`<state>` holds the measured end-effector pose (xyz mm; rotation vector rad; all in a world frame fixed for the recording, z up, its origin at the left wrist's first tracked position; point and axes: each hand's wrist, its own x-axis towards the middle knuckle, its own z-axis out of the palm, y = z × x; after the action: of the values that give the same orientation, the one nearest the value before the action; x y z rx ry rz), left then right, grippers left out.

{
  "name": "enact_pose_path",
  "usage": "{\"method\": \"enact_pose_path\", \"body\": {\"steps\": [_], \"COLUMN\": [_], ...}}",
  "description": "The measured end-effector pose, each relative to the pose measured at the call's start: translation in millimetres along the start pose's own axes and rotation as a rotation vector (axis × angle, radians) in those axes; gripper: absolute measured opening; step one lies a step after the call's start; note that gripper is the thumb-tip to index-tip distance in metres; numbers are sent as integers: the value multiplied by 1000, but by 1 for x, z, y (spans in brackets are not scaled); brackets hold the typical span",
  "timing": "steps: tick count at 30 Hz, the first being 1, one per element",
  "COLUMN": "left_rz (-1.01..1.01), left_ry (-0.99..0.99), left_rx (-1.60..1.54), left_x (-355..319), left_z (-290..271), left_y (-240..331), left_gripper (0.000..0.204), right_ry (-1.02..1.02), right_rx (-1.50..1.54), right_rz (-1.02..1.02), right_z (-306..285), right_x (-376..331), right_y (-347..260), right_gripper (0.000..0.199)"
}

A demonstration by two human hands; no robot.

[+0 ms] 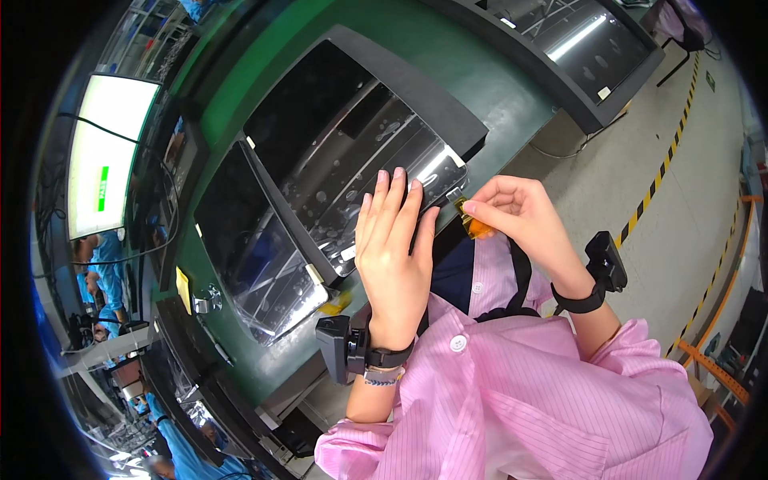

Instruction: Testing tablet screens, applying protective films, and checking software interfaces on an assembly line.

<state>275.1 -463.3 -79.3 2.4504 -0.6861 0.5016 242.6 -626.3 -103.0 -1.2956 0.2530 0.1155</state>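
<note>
A dark glossy display panel (336,172), covered in film with bubbles and smudges, rests in a black foam frame (400,76) on a green-topped bench. My left hand (394,248) lies on the panel's near part, fingers stretched out and slightly spread. At the panel's right near corner, my right hand (520,214) pinches an amber flex cable (475,226) between thumb and fingers. Part of the cable is hidden by the fingers. A second glossy panel (248,232) lies to the left, with a pale tab on its near edge and a yellow piece (336,303) beside its corner.
A lit monitor (112,156) stands at the left, with a black cable across it. Another framed panel (588,52) sits at the far right. A yellow note (184,290) and a pen (214,340) are at the left. People in blue sleeves (180,444) are farther left.
</note>
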Motion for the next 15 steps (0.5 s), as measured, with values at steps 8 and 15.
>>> {"method": "enact_pose_path", "body": {"steps": [8,15], "left_rz": [-6,-9], "left_ry": [2,0], "left_rx": [-9,-10], "left_x": [-2,-2], "left_z": [1,2], "left_y": [-2,-2], "left_gripper": [33,33], "right_ry": [-7,-45], "right_rx": [24,2], "right_rz": [31,27], "right_z": [2,-2], "right_x": [3,6], "right_y": [-1,-3], "right_gripper": [15,14]}}
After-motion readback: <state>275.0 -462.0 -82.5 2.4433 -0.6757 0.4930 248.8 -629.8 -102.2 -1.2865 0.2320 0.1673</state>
